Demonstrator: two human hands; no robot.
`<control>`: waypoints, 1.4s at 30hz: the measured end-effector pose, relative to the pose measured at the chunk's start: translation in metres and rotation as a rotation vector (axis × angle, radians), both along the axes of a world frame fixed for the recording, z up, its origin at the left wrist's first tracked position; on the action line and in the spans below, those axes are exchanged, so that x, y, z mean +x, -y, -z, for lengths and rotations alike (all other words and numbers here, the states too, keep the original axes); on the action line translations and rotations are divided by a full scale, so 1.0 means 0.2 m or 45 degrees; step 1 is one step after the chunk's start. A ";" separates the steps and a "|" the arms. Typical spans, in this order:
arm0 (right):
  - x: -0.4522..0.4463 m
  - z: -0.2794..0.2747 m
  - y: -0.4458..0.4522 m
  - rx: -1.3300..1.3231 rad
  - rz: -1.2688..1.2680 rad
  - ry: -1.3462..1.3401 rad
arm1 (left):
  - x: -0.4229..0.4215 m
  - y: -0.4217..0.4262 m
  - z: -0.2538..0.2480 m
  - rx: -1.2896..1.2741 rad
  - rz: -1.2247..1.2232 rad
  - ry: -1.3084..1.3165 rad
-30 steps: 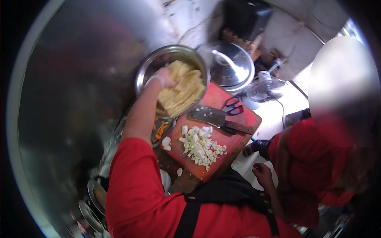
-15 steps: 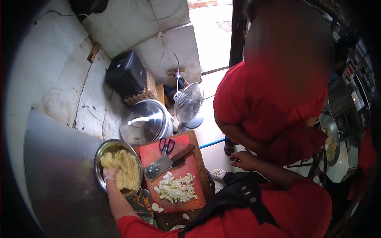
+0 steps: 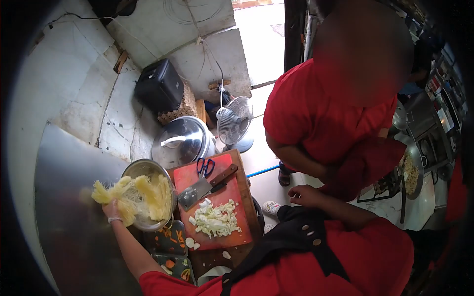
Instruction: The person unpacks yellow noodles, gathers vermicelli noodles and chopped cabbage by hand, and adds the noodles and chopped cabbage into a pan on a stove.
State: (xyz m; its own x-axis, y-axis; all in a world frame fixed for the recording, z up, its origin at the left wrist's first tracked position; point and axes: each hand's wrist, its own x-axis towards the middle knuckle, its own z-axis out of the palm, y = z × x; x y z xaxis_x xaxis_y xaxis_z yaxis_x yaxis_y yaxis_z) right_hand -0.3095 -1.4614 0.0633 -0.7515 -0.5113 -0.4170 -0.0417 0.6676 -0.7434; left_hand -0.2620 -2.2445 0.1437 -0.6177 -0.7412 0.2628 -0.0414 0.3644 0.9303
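My left hand (image 3: 113, 209) is closed around a clump of pale yellow noodles (image 3: 104, 193) at the left rim of a metal bowl (image 3: 143, 167). Strands trail from the clump to more noodles (image 3: 157, 197) lying in the bowl. My right hand (image 3: 302, 196) hangs in the air beside the other person, fingers loosely apart and holding nothing. Right of the bowl, a red cutting board (image 3: 242, 233) bears chopped cabbage (image 3: 215, 219), a cleaver (image 3: 197, 193) and blue-handled scissors (image 3: 205, 167).
Trays with cut carrot (image 3: 173, 238) sit below the bowl. Behind the board are a large lidded pot (image 3: 182, 140), a fan (image 3: 234, 121) and a black speaker-like box (image 3: 159, 86). Another person in a red shirt (image 3: 301, 108) stands close on the right, near a wok (image 3: 412, 170).
My left hand has moved left out of the bowl, drawing the noodle clump over the rim. The trays below are more exposed. My right hand has barely moved.
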 end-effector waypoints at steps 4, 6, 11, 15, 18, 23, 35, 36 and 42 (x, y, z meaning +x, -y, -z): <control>0.01 0.01 0.02 -0.034 -0.057 -0.070 | 0.04 0.08 -0.13 -0.021 0.036 -0.162; 0.00 -0.02 0.04 -0.034 -0.087 -0.127 | 0.04 0.15 -0.16 0.303 0.067 -0.240; 0.01 0.03 0.05 -0.097 -0.146 -0.090 | 0.10 -0.28 -0.31 0.885 0.312 -0.289; 0.00 -0.01 0.07 -0.039 -0.106 -0.131 | 0.07 -0.34 -0.11 0.739 0.175 -0.385; -0.01 0.02 0.05 -0.055 -0.081 -0.037 | 0.03 -0.22 0.08 0.682 0.274 -0.424; -0.05 0.02 0.08 -0.067 -0.103 0.013 | -0.03 -0.41 0.13 0.979 0.058 -0.713; -0.24 0.07 0.28 -0.135 -0.238 0.007 | -0.06 -0.38 -0.40 1.005 0.722 -1.041; -0.26 0.07 0.31 -0.138 -0.277 -0.013 | -0.06 -0.37 -0.47 0.929 0.706 -1.055; -0.35 0.01 0.50 -0.280 -0.367 0.140 | 0.01 -0.45 -0.74 0.784 0.445 -0.953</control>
State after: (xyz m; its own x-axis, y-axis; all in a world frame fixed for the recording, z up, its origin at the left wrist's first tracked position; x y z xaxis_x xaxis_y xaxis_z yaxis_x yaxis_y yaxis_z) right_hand -0.3787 -1.5620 0.0605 -0.5205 -0.7816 -0.3438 -0.1168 0.4640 -0.8781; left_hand -0.2590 -2.1550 0.2908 -0.6590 -0.6878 0.3045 0.6423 -0.3040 0.7036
